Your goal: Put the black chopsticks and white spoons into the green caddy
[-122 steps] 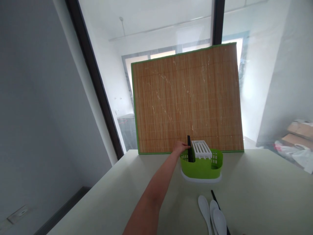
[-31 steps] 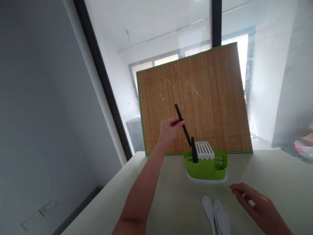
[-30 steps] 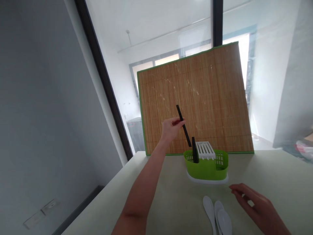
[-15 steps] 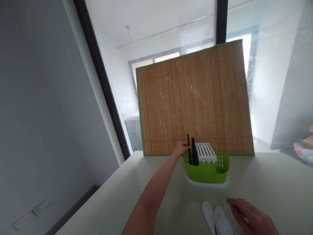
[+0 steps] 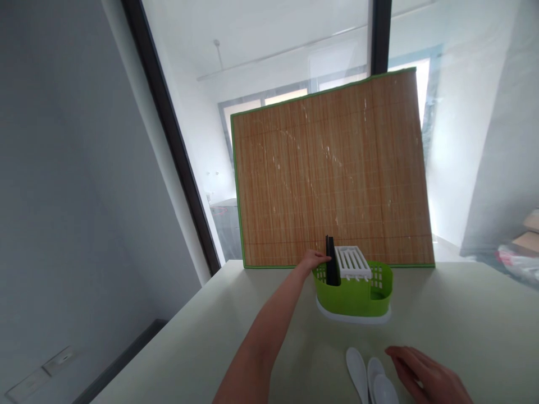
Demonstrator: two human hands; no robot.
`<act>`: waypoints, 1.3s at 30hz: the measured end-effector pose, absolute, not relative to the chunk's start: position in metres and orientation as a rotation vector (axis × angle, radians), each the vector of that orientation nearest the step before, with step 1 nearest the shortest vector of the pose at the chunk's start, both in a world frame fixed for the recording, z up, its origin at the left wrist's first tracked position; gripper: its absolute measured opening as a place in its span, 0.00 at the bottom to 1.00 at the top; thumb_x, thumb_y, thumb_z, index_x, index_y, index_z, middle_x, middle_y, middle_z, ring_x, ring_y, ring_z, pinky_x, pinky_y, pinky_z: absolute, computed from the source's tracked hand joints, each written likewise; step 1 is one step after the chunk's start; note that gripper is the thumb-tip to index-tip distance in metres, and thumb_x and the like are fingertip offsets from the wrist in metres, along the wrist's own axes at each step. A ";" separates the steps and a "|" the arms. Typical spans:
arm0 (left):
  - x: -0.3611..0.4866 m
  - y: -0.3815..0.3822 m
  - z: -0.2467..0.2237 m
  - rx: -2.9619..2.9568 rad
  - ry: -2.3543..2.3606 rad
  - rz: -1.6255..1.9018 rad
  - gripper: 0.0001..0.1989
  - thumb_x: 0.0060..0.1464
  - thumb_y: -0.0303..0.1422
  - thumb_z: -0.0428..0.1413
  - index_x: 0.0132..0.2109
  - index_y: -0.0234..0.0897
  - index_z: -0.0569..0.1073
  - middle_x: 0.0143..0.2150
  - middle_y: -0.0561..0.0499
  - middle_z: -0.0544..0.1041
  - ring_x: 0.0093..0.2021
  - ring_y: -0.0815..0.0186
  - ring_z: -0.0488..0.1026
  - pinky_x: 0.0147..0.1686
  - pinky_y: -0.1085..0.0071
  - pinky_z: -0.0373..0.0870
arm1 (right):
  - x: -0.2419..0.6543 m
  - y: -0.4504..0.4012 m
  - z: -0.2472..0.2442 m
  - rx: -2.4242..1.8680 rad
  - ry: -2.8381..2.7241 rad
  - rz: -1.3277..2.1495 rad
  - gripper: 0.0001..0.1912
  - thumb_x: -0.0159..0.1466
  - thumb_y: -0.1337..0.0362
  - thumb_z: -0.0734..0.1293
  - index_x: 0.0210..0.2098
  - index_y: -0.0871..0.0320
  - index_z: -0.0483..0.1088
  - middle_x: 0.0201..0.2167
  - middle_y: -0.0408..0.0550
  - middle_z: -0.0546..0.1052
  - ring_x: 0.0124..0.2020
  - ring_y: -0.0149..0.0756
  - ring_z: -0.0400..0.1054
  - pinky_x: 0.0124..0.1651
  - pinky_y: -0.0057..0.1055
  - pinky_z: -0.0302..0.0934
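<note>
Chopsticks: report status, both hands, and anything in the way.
Left hand at chopsticks, grip unclear. Right hand beside spoons, nothing visibly held. Chopsticks near upright in basket. Rack close beside them; no blockage seen.

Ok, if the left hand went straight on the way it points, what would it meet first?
The left hand would meet the chopsticks straight away, then probably the white rack, though depth is unclear in this view.
</note>
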State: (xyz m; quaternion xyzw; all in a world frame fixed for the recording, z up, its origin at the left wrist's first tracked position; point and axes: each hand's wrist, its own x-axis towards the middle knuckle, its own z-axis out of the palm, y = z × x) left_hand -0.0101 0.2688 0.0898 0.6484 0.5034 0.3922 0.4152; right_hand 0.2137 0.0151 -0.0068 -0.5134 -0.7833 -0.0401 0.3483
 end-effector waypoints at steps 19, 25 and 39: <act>-0.005 0.267 0.093 1.495 1.266 1.054 0.12 0.43 0.37 0.64 0.31 0.30 0.77 0.31 0.43 0.77 0.31 0.66 0.73 0.31 0.72 0.66 | 0.214 0.019 -0.019 -1.559 -2.040 0.190 0.14 0.65 0.58 0.55 0.41 0.48 0.71 0.39 0.42 0.79 0.36 0.36 0.75 0.37 0.28 0.68; -0.003 0.267 0.093 1.477 1.274 1.067 0.12 0.42 0.37 0.65 0.27 0.30 0.76 0.27 0.45 0.76 0.29 0.66 0.72 0.29 0.72 0.66 | 0.214 0.019 -0.020 -1.595 -2.070 0.207 0.15 0.65 0.58 0.54 0.42 0.48 0.70 0.40 0.43 0.79 0.38 0.37 0.74 0.39 0.30 0.67; -0.010 0.264 0.092 1.619 1.329 1.164 0.11 0.44 0.37 0.64 0.31 0.31 0.78 0.33 0.42 0.78 0.35 0.62 0.74 0.38 0.68 0.68 | 0.214 0.024 -0.032 -1.621 -1.990 0.466 0.18 0.65 0.54 0.53 0.44 0.50 0.70 0.33 0.45 0.79 0.34 0.38 0.73 0.38 0.31 0.64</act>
